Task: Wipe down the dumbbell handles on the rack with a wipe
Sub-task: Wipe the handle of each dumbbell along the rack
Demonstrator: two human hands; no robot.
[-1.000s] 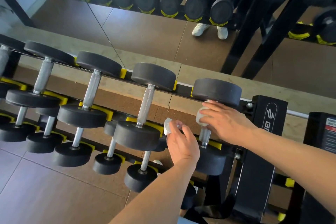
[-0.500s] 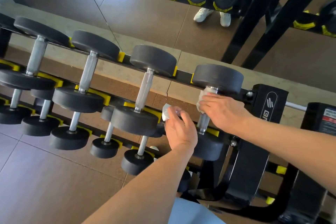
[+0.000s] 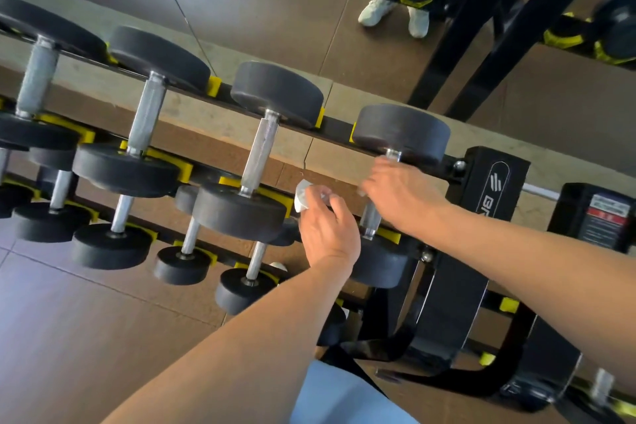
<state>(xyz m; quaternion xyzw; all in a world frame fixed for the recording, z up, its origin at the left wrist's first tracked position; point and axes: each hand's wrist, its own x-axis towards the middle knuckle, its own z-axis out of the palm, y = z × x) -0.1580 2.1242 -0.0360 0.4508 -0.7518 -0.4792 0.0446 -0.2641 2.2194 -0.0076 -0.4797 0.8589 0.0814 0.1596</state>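
Black dumbbells with knurled steel handles lie in yellow cradles on a tiered black rack (image 3: 481,175). My right hand (image 3: 399,196) is closed around the upper part of the handle (image 3: 371,220) of the rightmost top-row dumbbell (image 3: 401,132), just under its far head. The wipe under that hand is almost hidden; only a sliver shows at the palm's left edge. My left hand (image 3: 327,231) hovers just left of that handle and holds a small white object (image 3: 302,198), a container or wad, between the fingers. The neighbouring handle (image 3: 260,151) stands bare to the left.
A mirror behind the rack reflects more dumbbells and a pair of white shoes (image 3: 392,14). Lower rack tiers carry smaller dumbbells (image 3: 247,286). Brown tiled floor (image 3: 86,337) spreads at the lower left. A black machine with a warning label (image 3: 602,217) stands at the right.
My right hand has slid up the handle toward the far head, covering most of the wipe. The left hand has kept its place beside it. The camera has tipped slightly.
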